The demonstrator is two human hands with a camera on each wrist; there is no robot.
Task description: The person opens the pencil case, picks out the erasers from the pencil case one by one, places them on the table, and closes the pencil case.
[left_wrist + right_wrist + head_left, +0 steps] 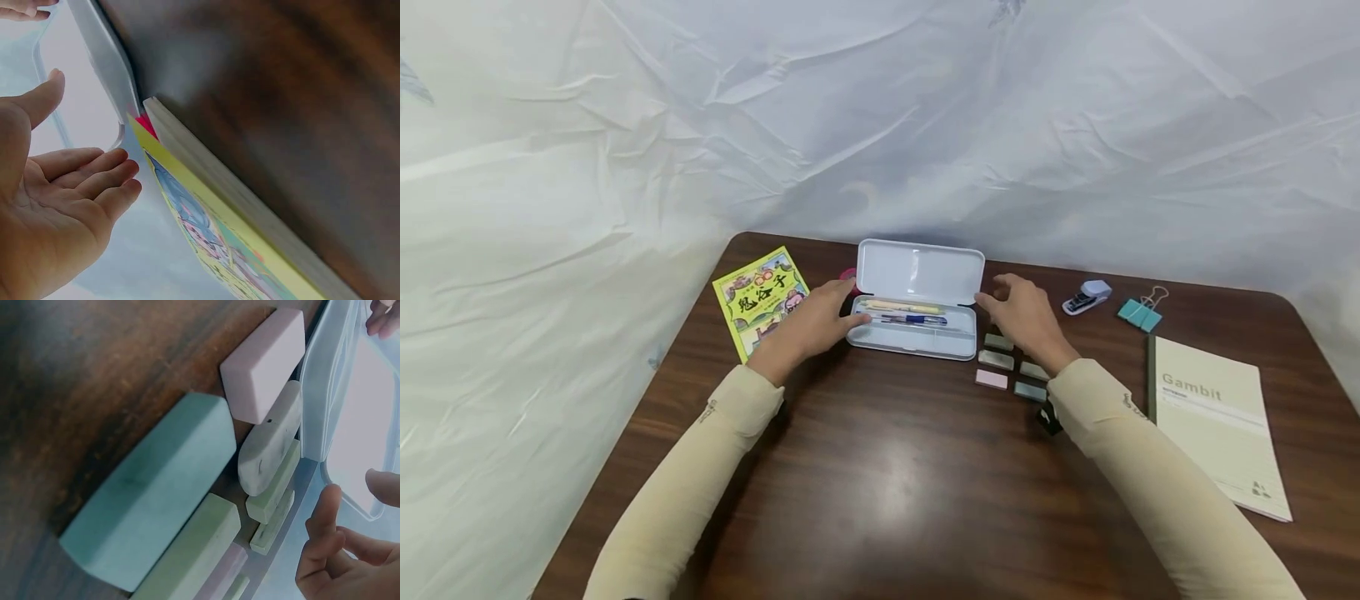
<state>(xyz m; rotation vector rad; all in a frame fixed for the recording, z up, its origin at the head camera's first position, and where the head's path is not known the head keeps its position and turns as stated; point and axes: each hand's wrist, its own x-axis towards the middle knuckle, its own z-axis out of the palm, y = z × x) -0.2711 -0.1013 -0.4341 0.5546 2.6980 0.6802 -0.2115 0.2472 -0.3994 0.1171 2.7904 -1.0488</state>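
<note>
A white pencil case (917,271) lies open at the back of the table, its lid tilted up behind the tray. Inside are a yellow pen (895,307) and a blue pen (925,320). My left hand (823,321) is at the case's left end, thumb over the tray edge and fingers extended, holding nothing. At the right end, my right hand (1022,317) has loosely bent fingers beside the lid's lower corner; whether a fingertip touches it I cannot tell. Below that hand lie several erasers, among them a pink eraser (265,369) and a teal eraser (156,487).
A yellow picture book (756,304) lies to the left, with a red object (848,274) partly hidden behind my left hand. On the right are a small stapler (1086,297), a teal binder clip (1141,314) and a notebook (1213,417). A black object (1048,418) shows beside my right sleeve.
</note>
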